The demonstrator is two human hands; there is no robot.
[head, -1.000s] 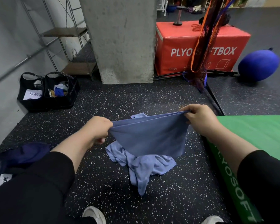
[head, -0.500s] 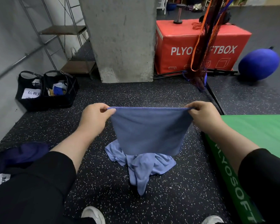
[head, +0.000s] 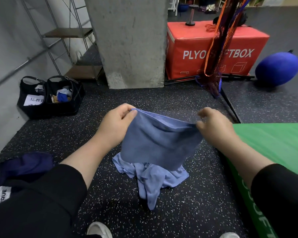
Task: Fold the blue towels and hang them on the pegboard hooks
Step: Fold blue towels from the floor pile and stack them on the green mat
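Ahead of me stands a concrete pillar (head: 130, 40), with a red plyo box (head: 213, 48) to its right and a blue ball (head: 277, 68) beyond. 2 black bags (head: 50, 97) sit left; a green mat (head: 272, 143) lies right.

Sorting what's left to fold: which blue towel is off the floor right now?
The smooth blue towel held up by the left hand and right hand; the other blue cloth lies crumpled on the floor beneath it.
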